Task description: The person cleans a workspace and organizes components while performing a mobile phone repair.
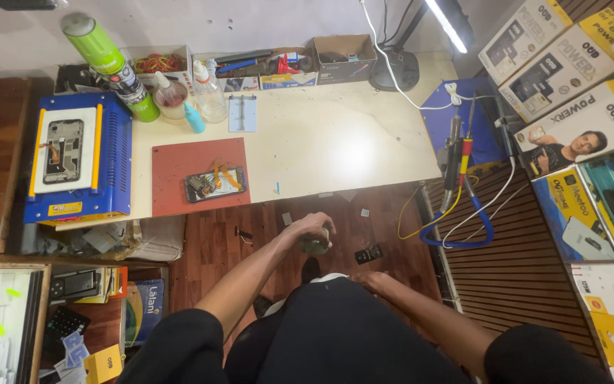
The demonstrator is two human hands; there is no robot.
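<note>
Left hand (312,229) below bench (335,149) edge, fingers curled round small rounded greenish object (317,247), right hand (369,281) at lap, grip can't tell, opened phone (214,184) on red mat (197,174), blue heater box (79,160) w/ flat plate left.

The person wears a black short-sleeved top, its 2 sleeves ending above the elbows and leaving both forearms bare. The left hand (312,229) and right hand (369,281) wear no gloves, rings or watch. Black fabric also covers the lap, with a white edge showing at its top.
</note>
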